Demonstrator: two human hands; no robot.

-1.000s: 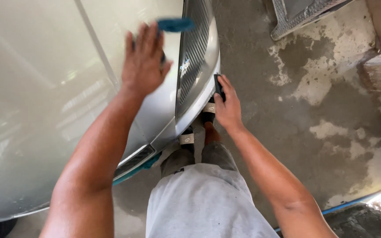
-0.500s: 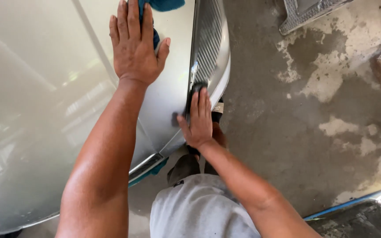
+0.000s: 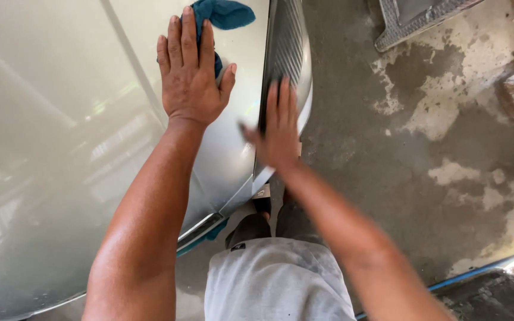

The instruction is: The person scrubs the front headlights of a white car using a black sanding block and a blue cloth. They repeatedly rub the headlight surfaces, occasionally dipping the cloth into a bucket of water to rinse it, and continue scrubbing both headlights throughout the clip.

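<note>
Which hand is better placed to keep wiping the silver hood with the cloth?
Left, probably. The left hand lies flat on the blue cloth, pressing it to the silver hood. The right hand is blurred over the grille and holds no cloth.

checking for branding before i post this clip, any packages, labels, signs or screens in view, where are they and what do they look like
Small tag: on the dark trouser leg just above the grey shirt, bottom centre; a tiny dark rectangle with a pale mark, too small to make out.
No packages, signs or screens show on the silver car hood, the grille or the concrete floor.
</note>
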